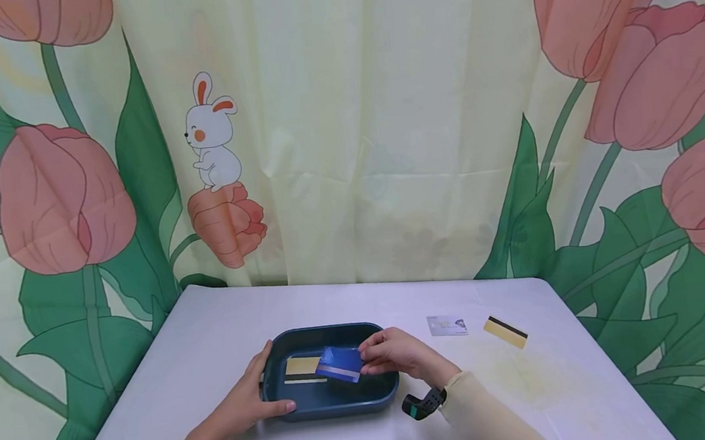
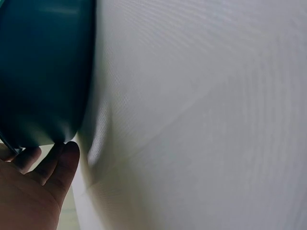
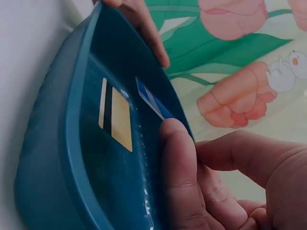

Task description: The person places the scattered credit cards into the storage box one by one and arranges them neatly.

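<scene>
Two hands: both at the dark blue tray (image 1: 332, 402), mid-table, near edge.
R hand (image 1: 393, 353): pinches the blue card (image 1: 339, 363) by its right end betw. thumb and fingers; card hangs over the tray's inside, tilted, not touching the floor as far as head view shows.
Card axis: long side runs left-right, pointing away from R hand toward the tray's left wall.
Below card: beige card (image 1: 303, 365) w/ dark stripe lies flat on tray floor, just left of and partly under the blue one.
L hand (image 1: 256, 393): fingers curled on the tray's left rim and wall, steadying it; holds no card.
Nearer hand: R, it already has the card.
Outside tray: white card (image 1: 447, 325) and striped beige card (image 1: 505, 331) on the white table (image 1: 210, 333), right of R hand, apart from each other.
Hidden: card faces' print too small to read; L wrist view shows only tray wall (image 2: 43, 76), cloth, fingertips (image 2: 64, 158); R wrist view cuts off the R hand's fingertips behind the card (image 3: 151, 100).
</scene>
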A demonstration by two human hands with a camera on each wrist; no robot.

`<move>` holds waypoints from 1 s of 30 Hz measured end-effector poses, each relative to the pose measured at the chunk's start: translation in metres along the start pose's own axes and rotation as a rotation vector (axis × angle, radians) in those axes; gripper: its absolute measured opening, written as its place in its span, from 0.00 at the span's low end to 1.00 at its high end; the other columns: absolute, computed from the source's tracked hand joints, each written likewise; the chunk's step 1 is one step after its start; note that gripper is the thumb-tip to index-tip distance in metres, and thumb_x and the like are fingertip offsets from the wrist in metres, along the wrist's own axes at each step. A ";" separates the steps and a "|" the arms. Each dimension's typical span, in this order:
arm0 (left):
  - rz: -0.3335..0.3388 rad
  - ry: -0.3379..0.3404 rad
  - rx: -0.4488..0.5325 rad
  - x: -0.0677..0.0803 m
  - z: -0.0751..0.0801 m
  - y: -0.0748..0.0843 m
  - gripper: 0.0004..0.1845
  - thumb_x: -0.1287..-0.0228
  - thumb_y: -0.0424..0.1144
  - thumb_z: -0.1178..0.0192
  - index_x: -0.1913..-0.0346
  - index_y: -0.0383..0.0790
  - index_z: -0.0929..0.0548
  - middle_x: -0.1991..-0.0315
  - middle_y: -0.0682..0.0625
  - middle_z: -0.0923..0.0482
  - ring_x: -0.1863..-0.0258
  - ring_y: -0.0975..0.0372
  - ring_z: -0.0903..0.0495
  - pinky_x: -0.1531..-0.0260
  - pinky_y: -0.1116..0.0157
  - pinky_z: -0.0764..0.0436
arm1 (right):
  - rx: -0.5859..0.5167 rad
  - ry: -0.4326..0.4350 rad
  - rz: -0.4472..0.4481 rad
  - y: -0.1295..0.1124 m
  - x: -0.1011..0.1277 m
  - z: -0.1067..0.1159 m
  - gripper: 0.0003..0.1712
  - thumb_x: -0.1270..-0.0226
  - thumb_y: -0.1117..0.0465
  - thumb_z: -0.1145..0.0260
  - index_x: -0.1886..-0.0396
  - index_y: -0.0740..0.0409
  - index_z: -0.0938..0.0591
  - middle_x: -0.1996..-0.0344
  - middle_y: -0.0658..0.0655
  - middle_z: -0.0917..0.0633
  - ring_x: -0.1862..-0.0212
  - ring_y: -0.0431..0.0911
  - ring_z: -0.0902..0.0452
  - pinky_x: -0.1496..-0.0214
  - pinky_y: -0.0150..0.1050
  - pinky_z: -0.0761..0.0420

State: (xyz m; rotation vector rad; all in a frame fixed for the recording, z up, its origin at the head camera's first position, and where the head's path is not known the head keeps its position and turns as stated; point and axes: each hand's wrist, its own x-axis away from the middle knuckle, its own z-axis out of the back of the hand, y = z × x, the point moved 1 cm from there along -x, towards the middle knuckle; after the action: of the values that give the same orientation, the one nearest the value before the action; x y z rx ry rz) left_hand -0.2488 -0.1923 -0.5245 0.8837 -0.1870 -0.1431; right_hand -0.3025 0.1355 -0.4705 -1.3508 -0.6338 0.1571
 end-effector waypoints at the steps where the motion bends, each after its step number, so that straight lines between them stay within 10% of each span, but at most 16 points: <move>1: 0.001 0.000 0.003 0.000 0.000 0.000 0.70 0.49 0.61 0.23 0.15 0.46 0.60 0.18 0.34 0.55 0.22 0.34 0.46 0.30 0.30 0.38 | 0.012 0.004 0.005 0.000 0.000 -0.001 0.14 0.26 0.64 0.34 0.48 0.71 0.17 0.65 0.59 0.10 0.68 0.41 0.11 0.62 0.31 0.13; 30: 0.017 -0.016 0.031 0.001 0.001 0.003 0.69 0.48 0.59 0.22 0.15 0.48 0.61 0.17 0.33 0.57 0.21 0.32 0.50 0.30 0.29 0.40 | 0.184 0.024 0.026 -0.005 -0.011 -0.027 0.12 0.26 0.67 0.37 0.51 0.72 0.15 0.62 0.63 0.11 0.69 0.43 0.11 0.63 0.35 0.12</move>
State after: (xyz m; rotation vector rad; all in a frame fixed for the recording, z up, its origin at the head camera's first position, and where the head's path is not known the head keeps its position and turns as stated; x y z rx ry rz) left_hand -0.2479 -0.1915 -0.5219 0.9121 -0.2118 -0.1319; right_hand -0.2996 0.1063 -0.4721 -1.1818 -0.5677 0.2152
